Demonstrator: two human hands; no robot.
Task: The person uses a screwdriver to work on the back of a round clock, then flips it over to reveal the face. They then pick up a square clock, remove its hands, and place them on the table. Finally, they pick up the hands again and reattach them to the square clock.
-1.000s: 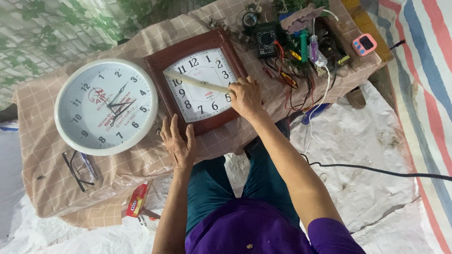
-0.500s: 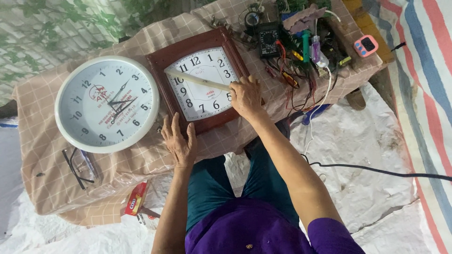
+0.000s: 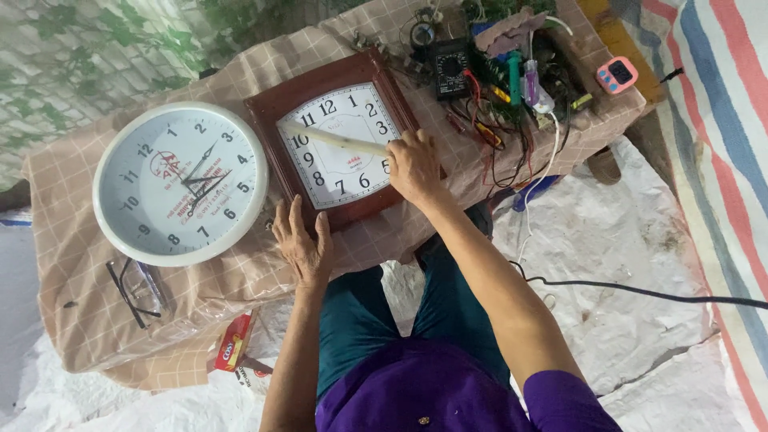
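Square clock (image 3: 336, 140): on the checked cloth (image 3: 88, 320), glass face closed.
Right hand (image 3: 412, 166): at its right edge, gripping a pale stick (image 3: 332, 138) laid across the dial.
Left hand (image 3: 302, 244): flat, fingers spread, touching its lower frame.
Round clock (image 3: 180, 182): just left, untouched.
Progress: seems early.

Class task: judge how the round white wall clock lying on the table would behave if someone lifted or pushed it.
The round white clock looks rigid and probably light. Lying flat on the checked cloth, it should slide rather than roll. Its clear cover is likely fragile.
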